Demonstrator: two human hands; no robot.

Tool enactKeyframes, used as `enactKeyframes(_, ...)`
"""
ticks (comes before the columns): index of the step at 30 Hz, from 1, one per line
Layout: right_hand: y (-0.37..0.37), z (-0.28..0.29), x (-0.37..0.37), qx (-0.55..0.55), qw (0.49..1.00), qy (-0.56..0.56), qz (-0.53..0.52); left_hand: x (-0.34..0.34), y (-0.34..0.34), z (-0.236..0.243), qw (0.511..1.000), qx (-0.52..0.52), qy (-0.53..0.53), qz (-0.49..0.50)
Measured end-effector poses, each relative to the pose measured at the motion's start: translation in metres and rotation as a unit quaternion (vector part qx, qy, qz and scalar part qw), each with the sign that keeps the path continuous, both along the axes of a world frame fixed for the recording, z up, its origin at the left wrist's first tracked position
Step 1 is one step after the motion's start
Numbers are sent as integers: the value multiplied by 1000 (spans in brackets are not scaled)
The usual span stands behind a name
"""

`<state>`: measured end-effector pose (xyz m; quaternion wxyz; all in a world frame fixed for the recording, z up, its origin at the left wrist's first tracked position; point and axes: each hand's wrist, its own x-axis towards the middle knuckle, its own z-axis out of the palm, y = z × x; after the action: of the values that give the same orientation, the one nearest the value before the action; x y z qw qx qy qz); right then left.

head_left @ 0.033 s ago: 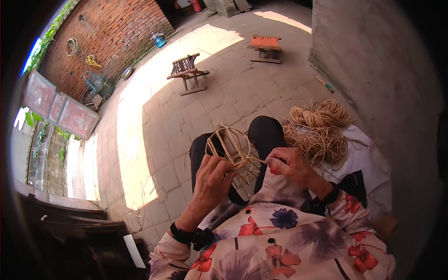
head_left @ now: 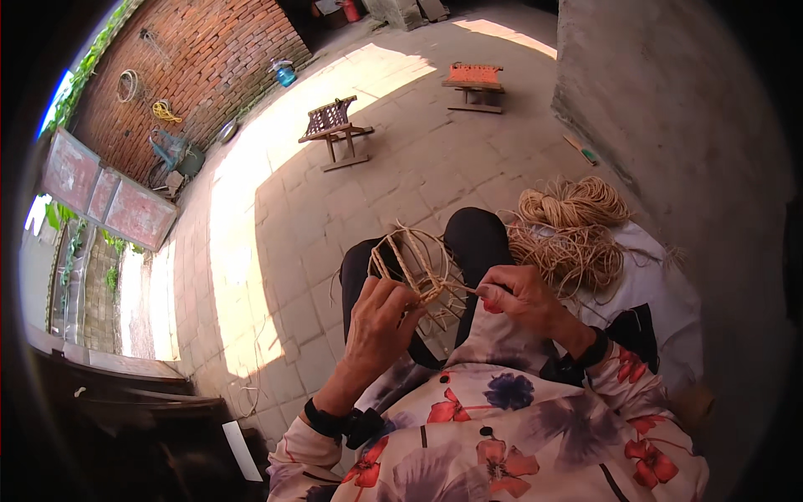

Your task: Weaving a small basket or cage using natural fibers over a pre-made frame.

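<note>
A round openwork piece of tan cord [head_left: 410, 259] with wrapped bars sits over my knees. My left hand [head_left: 376, 322] pinches its lower left side, near a braided knot. On the right, my right hand [head_left: 527, 305] is closed on a thin cord [head_left: 468, 289] running out from that knot. Big bundles of tan cord [head_left: 569, 201] lie beside my right leg on a white cloth [head_left: 652, 284], with loose strands spilling over it.
Two folding stools, one dark woven [head_left: 330, 121], one orange [head_left: 473, 77], stand on the paved floor [head_left: 401, 151]. A brick wall [head_left: 192, 58], a hinged panel [head_left: 109, 184] and blue jug [head_left: 285, 73] are left; a concrete wall [head_left: 669, 109] is right; dark furniture [head_left: 125, 410] is lower left.
</note>
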<state>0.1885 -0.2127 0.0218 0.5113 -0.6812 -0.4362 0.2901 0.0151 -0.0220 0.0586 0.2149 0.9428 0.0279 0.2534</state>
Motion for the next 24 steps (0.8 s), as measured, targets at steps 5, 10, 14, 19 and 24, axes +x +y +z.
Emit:
enactKeyframes(5,17,-19,-6,-32,974,-213,-68,20,5,23,996,-77,46,-29)
enactKeyframes(10,50,-19,-12,-20,931,-357,-79,60,31,35,978,-143,131,-74)
enactKeyframes(14,57,-23,-15,64,919,-371,-117,77,24,57,943,-23,310,-117)
enactKeyframes(19,53,-29,-19,65,954,-281,-83,91,32,35,917,37,357,-175)
enactKeyframes(24,49,-24,-17,87,962,-251,-66,96,39,26,922,-94,330,-180)
